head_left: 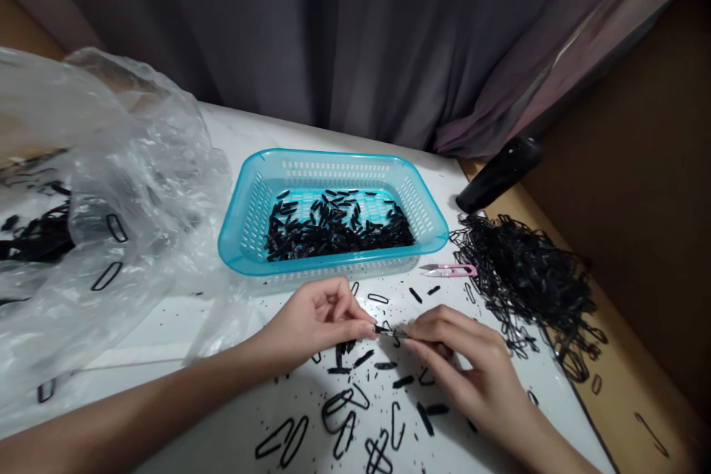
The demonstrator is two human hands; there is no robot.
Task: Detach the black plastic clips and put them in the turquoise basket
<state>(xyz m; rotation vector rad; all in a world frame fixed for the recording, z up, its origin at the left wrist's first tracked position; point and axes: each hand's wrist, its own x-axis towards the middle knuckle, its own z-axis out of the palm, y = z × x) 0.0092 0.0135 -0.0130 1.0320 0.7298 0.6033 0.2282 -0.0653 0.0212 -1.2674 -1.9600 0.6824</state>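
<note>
A white bench [233, 126] carries everything here. Well to the left of the fingers slumps a large clear plastic bag [100, 185] with black loops inside it, and just beyond the fingers sits a turquoise perforated basket [244, 237] holding a heap of short black pieces. To the right of the fingers lies a tangled pile of thin black loops [522, 274], and between that pile and the basket rest small pink thread snips [449, 269], points toward the left. Nearer than the fingers, loose black loops [344, 407] and short offcuts are scattered over the bench. The left hand [316, 322] and right hand [461, 363] meet fingertip to fingertip, both pinched on one small black piece [386, 330]; its long axis runs left to right between them, and neither hand is clearly nearer, since each grips an end. The remaining fingers of both hands are curled in. No brand, label or readable writing shows anywhere.
</note>
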